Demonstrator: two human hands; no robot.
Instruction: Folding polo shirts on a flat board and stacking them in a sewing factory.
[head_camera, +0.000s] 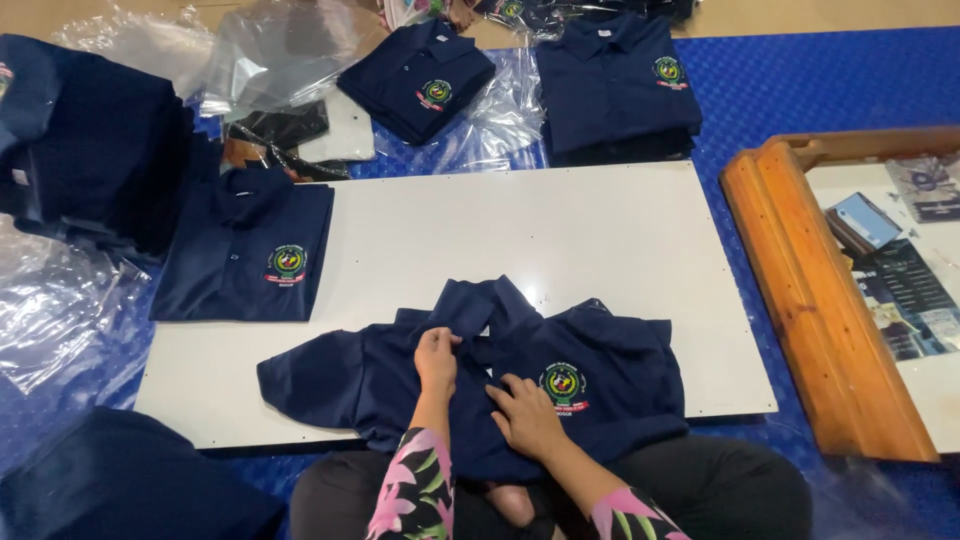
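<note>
A navy polo shirt (610, 385) with a round chest emblem lies spread, front up, on the near edge of a white board (520, 230). My left hand (437, 358) pinches the shirt's front placket just below the collar. My right hand (525, 415) rests flat on the shirt's front, a little lower and to the right, next to the emblem. Both sleeves are floral patterned.
A folded navy polo (245, 250) lies on the board's left end. Two more folded stacks (418, 80) (615, 85) sit beyond the board on clear plastic bags. A dark pile (95, 140) is at far left. A wooden-edged low table (800, 290) stands right.
</note>
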